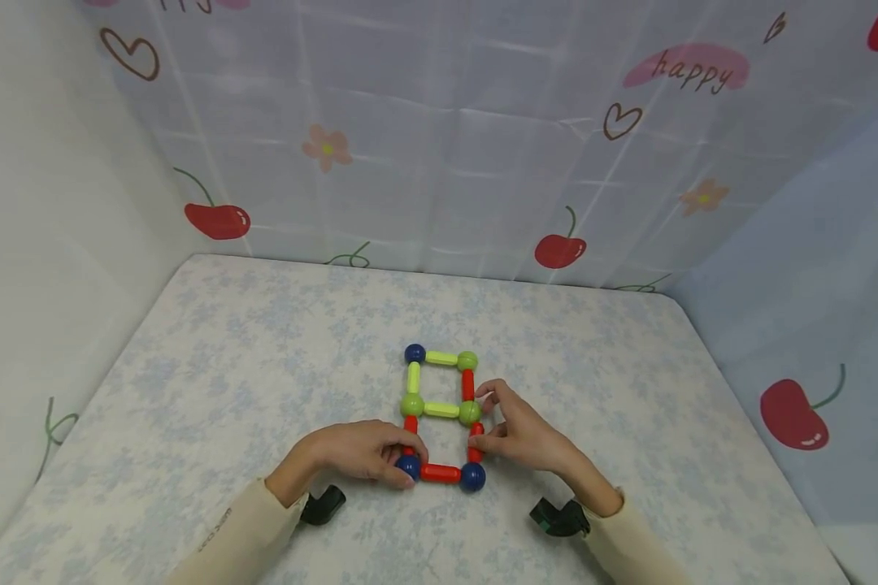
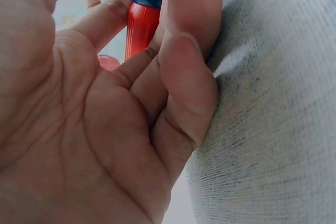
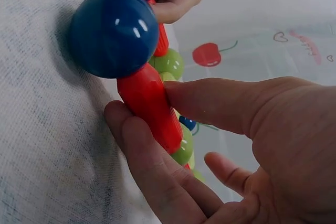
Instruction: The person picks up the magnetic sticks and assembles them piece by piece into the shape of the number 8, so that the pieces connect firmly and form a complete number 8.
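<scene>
A flat frame of balls and rods lies on the table, forming two joined squares. Its upper square has a blue ball (image 1: 415,353), green balls (image 1: 412,405), yellow-green rods (image 1: 441,410) and one red rod (image 1: 468,385). Below, red rods (image 1: 441,474) run to two blue balls. My left hand (image 1: 362,448) grips the lower-left blue ball (image 1: 407,466), fingers over the red rod above it. With thumb and fingers, my right hand (image 1: 523,431) pinches the right-side red rod (image 3: 149,108), just above the lower-right blue ball (image 1: 472,478). The left wrist view mostly shows the palm.
The table (image 1: 263,341) has a pale blue-patterned cloth. Curtains (image 1: 439,162) printed with cherries stand behind it and at both sides. A dark wrist device (image 1: 323,505) sits by the left wrist, another (image 1: 559,517) by the right.
</scene>
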Demonstrator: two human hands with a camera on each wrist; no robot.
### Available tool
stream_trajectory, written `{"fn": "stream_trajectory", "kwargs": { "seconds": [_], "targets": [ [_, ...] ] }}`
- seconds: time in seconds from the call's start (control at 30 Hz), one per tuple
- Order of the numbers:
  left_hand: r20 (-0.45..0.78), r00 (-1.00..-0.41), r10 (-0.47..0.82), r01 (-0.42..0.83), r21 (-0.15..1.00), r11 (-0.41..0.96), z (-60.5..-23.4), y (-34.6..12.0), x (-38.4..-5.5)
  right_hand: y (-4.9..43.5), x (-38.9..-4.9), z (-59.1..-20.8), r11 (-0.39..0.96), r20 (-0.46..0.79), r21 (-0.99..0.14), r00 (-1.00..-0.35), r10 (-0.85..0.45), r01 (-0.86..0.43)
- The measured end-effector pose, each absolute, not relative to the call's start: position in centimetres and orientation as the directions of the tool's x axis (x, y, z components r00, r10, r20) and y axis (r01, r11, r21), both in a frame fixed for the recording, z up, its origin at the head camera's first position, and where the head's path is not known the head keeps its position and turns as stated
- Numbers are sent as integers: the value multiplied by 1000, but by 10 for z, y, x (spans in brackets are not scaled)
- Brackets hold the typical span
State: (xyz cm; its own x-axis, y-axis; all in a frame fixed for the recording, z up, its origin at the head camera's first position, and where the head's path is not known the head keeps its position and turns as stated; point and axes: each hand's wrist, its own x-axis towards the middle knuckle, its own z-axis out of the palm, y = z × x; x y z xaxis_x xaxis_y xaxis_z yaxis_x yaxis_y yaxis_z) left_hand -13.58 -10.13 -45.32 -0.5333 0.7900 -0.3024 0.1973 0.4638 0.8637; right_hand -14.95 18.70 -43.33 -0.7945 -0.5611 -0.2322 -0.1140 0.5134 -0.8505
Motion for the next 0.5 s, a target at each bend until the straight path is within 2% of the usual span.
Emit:
{"fn": "stream_trajectory", "kwargs": {
  "seconds": [0.3, 0.5],
  "targets": [
    [-318, -540, 779, 189, 857, 480, -452, -101, -136, 183, -147, -441, 486, -217, -868, -803, -556, -102],
    [-308, -539, 784, 184, 865, 466, -452, -101, -136, 183, -148, -440, 526, -205, -838, -808, -552, -147]
  ]
}}
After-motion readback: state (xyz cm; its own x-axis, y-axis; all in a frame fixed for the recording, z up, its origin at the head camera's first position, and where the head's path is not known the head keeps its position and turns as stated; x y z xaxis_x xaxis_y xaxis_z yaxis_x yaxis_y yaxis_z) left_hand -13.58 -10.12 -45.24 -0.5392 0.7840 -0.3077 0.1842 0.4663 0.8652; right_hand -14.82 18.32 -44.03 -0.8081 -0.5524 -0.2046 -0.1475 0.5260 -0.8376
